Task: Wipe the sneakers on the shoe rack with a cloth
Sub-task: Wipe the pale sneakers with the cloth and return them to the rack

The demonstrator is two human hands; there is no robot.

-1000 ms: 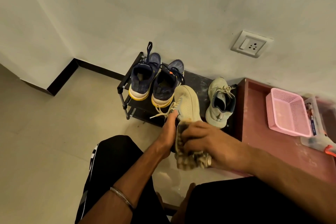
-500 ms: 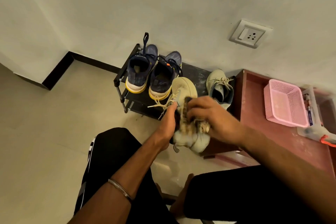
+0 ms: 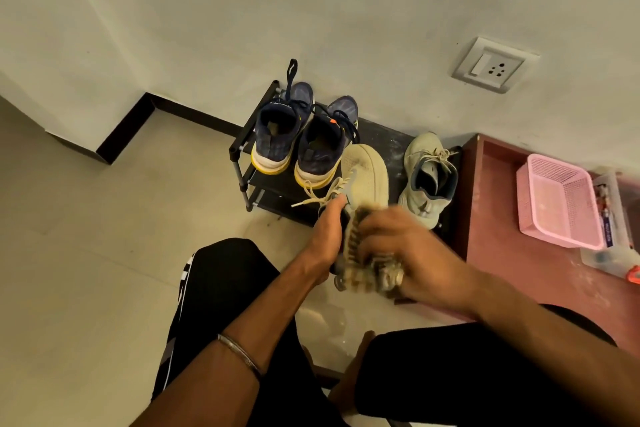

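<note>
My left hand (image 3: 327, 236) grips a beige sneaker (image 3: 363, 173) from inside its opening and holds it sole-up in front of the black shoe rack (image 3: 242, 163). My right hand (image 3: 408, 253), blurred by motion, holds a crumpled patterned cloth (image 3: 367, 274) against the sneaker's heel end. The matching beige sneaker (image 3: 427, 177) stands on the rack's right side. Two navy sneakers with yellow soles (image 3: 304, 139) stand side by side on the rack's left.
A red-brown low table (image 3: 502, 260) stands right of the rack with a pink plastic basket (image 3: 561, 201) and a clear container (image 3: 613, 218) on it. A wall socket (image 3: 491, 66) is above. My knees in black trousers fill the lower frame.
My right hand with the cloth moved forward along the sneaker and has come back to the heel end. The left hand keeps the sneaker steady.
</note>
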